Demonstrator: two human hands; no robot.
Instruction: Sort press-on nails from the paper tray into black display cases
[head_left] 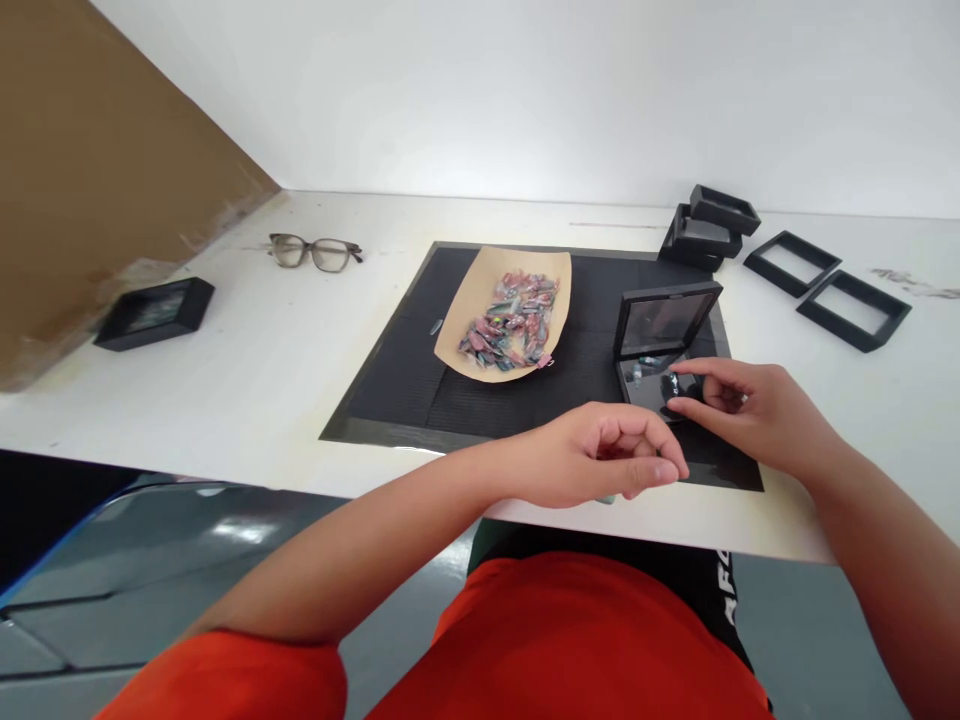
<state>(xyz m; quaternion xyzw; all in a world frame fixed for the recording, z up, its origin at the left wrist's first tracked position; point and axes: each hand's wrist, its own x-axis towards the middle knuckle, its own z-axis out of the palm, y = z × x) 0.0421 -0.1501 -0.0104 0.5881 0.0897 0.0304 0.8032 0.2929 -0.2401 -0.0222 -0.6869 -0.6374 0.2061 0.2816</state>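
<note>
My right hand (739, 405) pinches a small dark glossy piece (673, 387) with white glints between thumb and index finger. It is over the base of an open black display box (637, 395), whose framed lid (666, 318) stands raised at the back. A few small pale and bluish pieces (637, 374) lie inside the box. In front of the box, my left hand (619, 455) hovers with curled fingers, its thumb against the index finger; whether anything is between them is hidden. A greenish bit (606, 499) shows beneath it.
Left of the box, a tan paper tray (459, 335) with many small coloured pieces rests on a black mat (397, 385). Black frames (855, 312) and a stack of black boxes (709, 228) stand back right. Glasses (315, 252) and another black box (155, 313) lie left.
</note>
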